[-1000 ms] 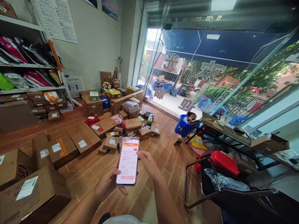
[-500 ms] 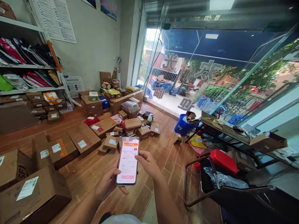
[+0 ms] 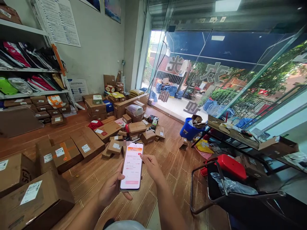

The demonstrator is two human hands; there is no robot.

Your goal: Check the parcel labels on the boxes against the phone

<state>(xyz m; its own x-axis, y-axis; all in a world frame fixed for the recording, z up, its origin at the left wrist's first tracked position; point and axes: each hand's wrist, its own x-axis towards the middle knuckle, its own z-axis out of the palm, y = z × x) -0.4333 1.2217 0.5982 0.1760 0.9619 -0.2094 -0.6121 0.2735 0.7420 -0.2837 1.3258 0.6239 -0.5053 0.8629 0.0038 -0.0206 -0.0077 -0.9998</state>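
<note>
Stacking along the left, brown cardboard parcels with white labels (image 3: 59,155) crowd the wooden plank floor (image 3: 168,159); left hand (image 3: 110,189), fingers wrapped round the lower edge of a slim white-cased smartphone with a lit pink-and-white screen (image 3: 131,166), holds it upright at mid-frame, above the floor; right hand (image 3: 151,166), fingers loosely curled and grasping nothing, touches the phone's right edge near the screen; farther right, a round blue plastic bucket (image 3: 188,131) and a dark cluttered counter (image 3: 240,137). Risk, as judged: one-handed support is slight; a firm tap could tip the phone onto the planks.
</note>
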